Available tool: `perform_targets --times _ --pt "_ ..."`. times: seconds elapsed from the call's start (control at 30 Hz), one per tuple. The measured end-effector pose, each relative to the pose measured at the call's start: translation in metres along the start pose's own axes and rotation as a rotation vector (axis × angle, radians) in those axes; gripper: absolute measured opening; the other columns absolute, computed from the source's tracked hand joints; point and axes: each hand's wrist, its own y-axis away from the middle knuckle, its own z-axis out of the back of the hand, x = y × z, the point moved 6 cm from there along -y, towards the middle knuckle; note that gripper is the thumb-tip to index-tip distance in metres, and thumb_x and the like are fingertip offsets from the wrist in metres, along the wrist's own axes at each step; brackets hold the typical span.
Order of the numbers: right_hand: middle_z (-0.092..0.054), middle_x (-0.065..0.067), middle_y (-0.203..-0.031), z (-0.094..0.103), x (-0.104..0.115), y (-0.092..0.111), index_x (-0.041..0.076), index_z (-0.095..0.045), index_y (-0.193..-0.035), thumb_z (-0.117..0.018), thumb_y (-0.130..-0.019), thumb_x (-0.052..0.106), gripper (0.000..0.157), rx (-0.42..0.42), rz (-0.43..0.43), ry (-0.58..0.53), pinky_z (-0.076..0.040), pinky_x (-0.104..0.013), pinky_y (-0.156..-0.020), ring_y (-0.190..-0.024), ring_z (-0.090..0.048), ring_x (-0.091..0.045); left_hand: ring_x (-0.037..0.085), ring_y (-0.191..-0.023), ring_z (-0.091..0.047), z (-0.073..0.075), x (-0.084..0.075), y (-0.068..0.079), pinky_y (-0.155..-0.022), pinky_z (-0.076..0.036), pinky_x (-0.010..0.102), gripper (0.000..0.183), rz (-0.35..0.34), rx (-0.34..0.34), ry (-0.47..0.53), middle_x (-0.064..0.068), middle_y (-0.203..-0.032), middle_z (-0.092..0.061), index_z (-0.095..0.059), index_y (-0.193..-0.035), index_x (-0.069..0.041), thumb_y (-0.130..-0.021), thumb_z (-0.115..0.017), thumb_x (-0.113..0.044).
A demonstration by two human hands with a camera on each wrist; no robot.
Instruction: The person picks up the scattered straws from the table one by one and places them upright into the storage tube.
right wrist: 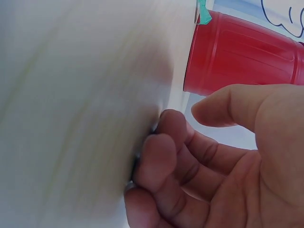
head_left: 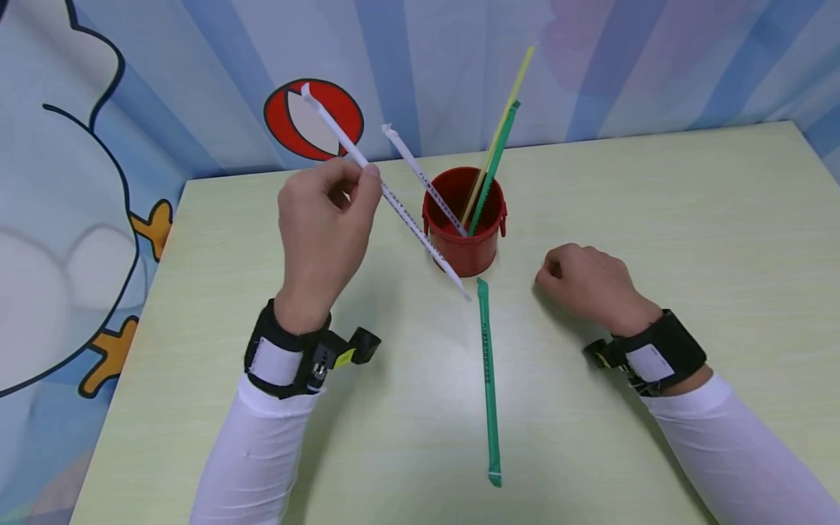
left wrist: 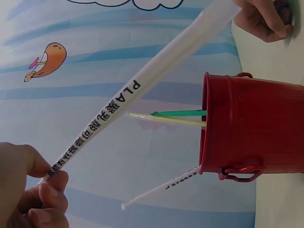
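Between thumb and forefinger my left hand [head_left: 326, 230] pinches a white paper-wrapped straw [head_left: 410, 220] with dark print. The straw slants down to the right, its lower end overlapping the front of the red bucket [head_left: 467, 255] in the head view. Inside the bucket lean another white wrapped straw [head_left: 411, 162], a yellow straw [head_left: 508, 106] and a green wrapped straw [head_left: 500, 149]. On the table in front lies a green wrapped straw [head_left: 488, 386]. To the right of it, my right hand [head_left: 587, 283] rests on the table with loosely curled fingers [right wrist: 159, 156], holding nothing.
The pale wooden table [head_left: 689, 219] carries the bucket near its back edge. Behind it hangs a striped blue cloth [head_left: 446, 80] with printed cartoon shapes. Small handles [left wrist: 242, 173] stick out from the bucket's sides.
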Motion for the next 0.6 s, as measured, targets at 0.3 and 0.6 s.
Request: perform_targets --times 0.3,0.6 --pt "-0.054 -0.005 -0.062 0.0 0.0 0.0 0.002 -0.068 -0.087 -0.051 -0.09 0.015 0.023 -0.001 -0.001 0.003 -0.035 -0.032 -0.048 -0.058 -0.048 -0.021 0.014 -0.06 -0.043 0.007 -0.003 -0.001 -0.054 -0.036 0.027 0.024 -0.062 -0.1 0.063 0.014 -0.069 -0.061 -0.07 -0.088 0.005 -0.094 -0.058 -0.015" --pt "-0.055 -0.005 -0.062 0.0 0.0 0.0 0.003 -0.069 -0.087 -0.051 -0.09 0.016 0.022 -0.004 -0.003 -0.001 -0.035 -0.032 -0.048 -0.058 -0.048 -0.021 0.015 -0.053 -0.037 0.015 -0.005 -0.002 -0.05 -0.03 0.026 0.023 -0.053 -0.174 0.155 0.013 -0.068 -0.06 -0.072 -0.088 0.003 -0.093 -0.058 -0.015"
